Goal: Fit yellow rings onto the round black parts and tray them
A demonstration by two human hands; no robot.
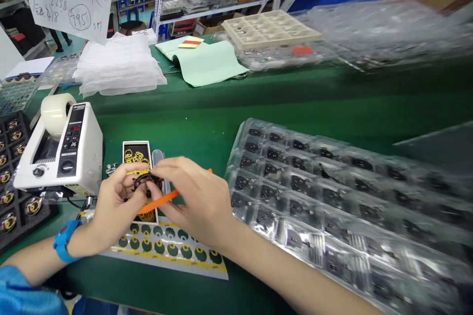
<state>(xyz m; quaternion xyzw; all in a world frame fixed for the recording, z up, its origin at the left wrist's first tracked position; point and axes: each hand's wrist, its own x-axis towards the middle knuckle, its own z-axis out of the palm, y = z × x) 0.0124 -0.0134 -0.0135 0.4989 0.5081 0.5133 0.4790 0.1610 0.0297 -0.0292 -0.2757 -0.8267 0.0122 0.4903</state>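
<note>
My left hand (117, 206) pinches a small dark curved part (144, 177) between thumb and fingers. From the other side, the fingertips of my right hand (201, 202) meet that same part. A slim orange stick-like tool (159, 201) lies in my right hand, slanting down to the left; its full shape is hidden. Under both hands is a white-rimmed box (124, 150) with yellow ring-shaped pieces (137, 156) in it. A sheet of round dark-green stickers (166, 251) with yellow edging lies nearer to me, partly below my wrists.
A white tape dispenser (88, 142) stands left, beside a black foam tray (27, 224) of round parts. Clear plastic trays (281, 182) of dark parts fill the right. White sheets (118, 66), a green paper (209, 64) and a beige divided tray (271, 29) sit at the back.
</note>
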